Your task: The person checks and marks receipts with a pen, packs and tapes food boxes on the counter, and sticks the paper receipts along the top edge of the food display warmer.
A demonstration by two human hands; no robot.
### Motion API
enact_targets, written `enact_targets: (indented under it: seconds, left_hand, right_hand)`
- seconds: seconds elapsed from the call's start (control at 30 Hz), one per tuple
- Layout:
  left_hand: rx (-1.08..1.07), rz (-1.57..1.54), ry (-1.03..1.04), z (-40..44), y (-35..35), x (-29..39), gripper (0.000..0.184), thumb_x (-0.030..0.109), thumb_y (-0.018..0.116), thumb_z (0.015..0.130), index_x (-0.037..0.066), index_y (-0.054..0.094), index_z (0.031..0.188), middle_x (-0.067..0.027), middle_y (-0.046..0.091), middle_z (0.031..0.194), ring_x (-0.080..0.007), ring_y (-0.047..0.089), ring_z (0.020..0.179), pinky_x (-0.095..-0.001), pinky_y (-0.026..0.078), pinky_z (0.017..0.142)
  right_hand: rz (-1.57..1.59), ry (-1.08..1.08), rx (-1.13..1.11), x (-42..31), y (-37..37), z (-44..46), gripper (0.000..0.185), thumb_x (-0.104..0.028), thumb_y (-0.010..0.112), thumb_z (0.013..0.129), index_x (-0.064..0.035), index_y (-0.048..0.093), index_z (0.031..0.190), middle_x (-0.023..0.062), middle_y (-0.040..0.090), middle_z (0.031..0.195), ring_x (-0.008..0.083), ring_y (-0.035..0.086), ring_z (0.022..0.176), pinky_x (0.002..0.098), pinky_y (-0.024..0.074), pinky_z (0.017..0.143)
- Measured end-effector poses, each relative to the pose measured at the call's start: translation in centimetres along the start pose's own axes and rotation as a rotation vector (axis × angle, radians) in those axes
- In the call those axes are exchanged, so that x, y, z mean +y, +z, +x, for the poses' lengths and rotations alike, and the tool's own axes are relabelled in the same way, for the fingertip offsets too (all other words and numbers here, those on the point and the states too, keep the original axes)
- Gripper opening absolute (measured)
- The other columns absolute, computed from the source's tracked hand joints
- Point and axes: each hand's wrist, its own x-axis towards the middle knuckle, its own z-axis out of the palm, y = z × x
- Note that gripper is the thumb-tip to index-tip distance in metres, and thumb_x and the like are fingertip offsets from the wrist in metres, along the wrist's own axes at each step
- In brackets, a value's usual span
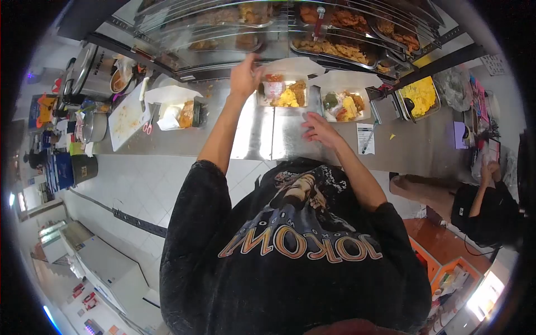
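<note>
Straight ahead on the steel counter, a paper meal box [296, 66] stands with its lid up. Inside it are yellow egg [288, 99], a brown fried piece and a small clear packet with red print. My left hand [244, 79] is at the box's left side, fingers stretched out and holding nothing; I cannot tell if it touches the box. Below the box's right corner, my right hand [320, 130] hovers with its fingers spread and nothing in them. Right of it stands a second open meal box [357, 79] with egg, greens and fried food.
A third open box [173, 94] stands left, near red-handled scissors [147, 128] and a white cutting board [127, 120]. A paper slip [365, 138] lies right, below a tray of yellow egg [419, 97]. Glass shelves of fried food are behind. Another person [486, 206] is at far right.
</note>
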Motion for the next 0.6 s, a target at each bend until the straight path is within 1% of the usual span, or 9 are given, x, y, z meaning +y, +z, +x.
enact_targets:
  seconds: [0.17, 0.27, 0.3, 0.33, 0.4, 0.47, 0.5, 0.57, 0.6]
  left_hand:
    - [-0.215, -0.073, 0.051, -2.1, -1.9, -0.7, 0.018, 0.022, 0.071, 0.088, 0.004, 0.068, 0.089, -0.0164, 0.070, 0.085, -0.0330, 0.066, 0.072, -0.0435, 0.051, 0.066]
    - [-0.273, -0.123, -0.079, -4.9, -3.9, 0.0, 0.017, 0.020, 0.069, 0.089, 0.003, 0.068, 0.086, -0.0183, 0.067, 0.077, -0.0304, 0.066, 0.067, -0.0413, 0.050, 0.063]
    - [-0.326, -0.159, -0.206, -6.0, -4.6, 0.8, 0.018, 0.019, 0.069, 0.088, 0.002, 0.067, 0.084, -0.0181, 0.064, 0.069, -0.0257, 0.064, 0.061, -0.0392, 0.049, 0.060]
    - [-0.354, -0.167, -0.281, -7.5, -4.9, 1.2, 0.022, 0.021, 0.074, 0.085, 0.001, 0.067, 0.079, -0.0167, 0.064, 0.071, -0.0233, 0.063, 0.062, -0.0365, 0.052, 0.063]
    - [-0.329, -0.341, -0.234, -11.2, -2.8, -0.4, 0.027, 0.025, 0.077, 0.082, 0.002, 0.067, 0.092, -0.0167, 0.068, 0.096, -0.0248, 0.065, 0.086, -0.0397, 0.055, 0.076]
    - [-0.287, -0.439, -0.160, -14.0, -0.7, -0.9, 0.046, 0.032, 0.080, 0.082, 0.005, 0.062, 0.115, -0.0155, 0.059, 0.128, -0.0286, 0.054, 0.120, -0.0456, 0.051, 0.095]
    - [-0.408, -0.527, -0.293, -14.3, -1.6, 1.4, 0.074, 0.039, 0.080, 0.083, 0.013, 0.047, 0.143, -0.0202, 0.038, 0.151, -0.0369, 0.036, 0.141, -0.0518, 0.043, 0.106]
    - [-0.332, -0.442, -0.180, -15.8, 2.1, 1.0, 0.082, 0.044, 0.079, 0.084, 0.018, 0.040, 0.151, -0.0282, 0.027, 0.155, -0.0446, 0.033, 0.142, -0.0523, 0.041, 0.108]
    - [-0.325, -0.313, -0.136, -16.1, 3.4, 1.4, 0.086, 0.046, 0.077, 0.084, 0.021, 0.035, 0.155, -0.0365, 0.016, 0.155, -0.0524, 0.033, 0.139, -0.0535, 0.041, 0.109]
  right_hand:
    - [0.189, -0.001, 0.017, -0.9, 1.1, 2.6, 0.076, -0.055, 0.053, 0.101, -0.0136, 0.020, 0.155, 0.0203, 0.055, 0.135, 0.0277, 0.068, 0.086, 0.0376, 0.0573, 0.070]
    - [0.158, -0.032, 0.008, -1.1, 1.2, 3.1, 0.074, -0.055, 0.052, 0.101, -0.0149, 0.020, 0.155, 0.0205, 0.055, 0.133, 0.0278, 0.068, 0.089, 0.0387, 0.0574, 0.070]
    - [0.120, -0.024, 0.014, -1.7, 1.5, 3.0, 0.074, -0.056, 0.051, 0.101, -0.0146, 0.021, 0.155, 0.0203, 0.055, 0.134, 0.0276, 0.067, 0.090, 0.0385, 0.0573, 0.070]
    - [0.083, -0.011, 0.020, -2.3, 2.1, 2.7, 0.074, -0.057, 0.050, 0.101, -0.0142, 0.022, 0.154, 0.0202, 0.055, 0.134, 0.0274, 0.067, 0.092, 0.0383, 0.0572, 0.070]
    - [0.022, -0.013, 0.007, -2.2, 2.8, 3.1, 0.074, -0.060, 0.048, 0.101, -0.0137, 0.024, 0.154, 0.0196, 0.055, 0.134, 0.0270, 0.067, 0.094, 0.0374, 0.0570, 0.069]
    - [-0.028, -0.050, -0.021, -1.3, 2.3, 4.7, 0.076, -0.063, 0.046, 0.100, -0.0134, 0.026, 0.154, 0.0187, 0.055, 0.135, 0.0266, 0.067, 0.096, 0.0360, 0.0567, 0.068]
    - [-0.018, -0.035, 0.011, -1.9, 3.0, 4.1, 0.079, -0.069, 0.040, 0.099, -0.0134, 0.032, 0.154, 0.0179, 0.053, 0.137, 0.0269, 0.063, 0.103, 0.0407, 0.0554, 0.077]
    - [0.061, 0.005, -0.017, -1.9, 2.5, 5.7, 0.080, -0.072, 0.037, 0.098, -0.0140, 0.036, 0.153, 0.0169, 0.052, 0.138, 0.0266, 0.061, 0.105, 0.0448, 0.0522, 0.085]
    - [0.100, 0.023, -0.027, -1.7, 2.1, 6.2, 0.082, -0.073, 0.035, 0.097, -0.0142, 0.037, 0.153, 0.0163, 0.052, 0.139, 0.0264, 0.060, 0.107, 0.0469, 0.0506, 0.089]
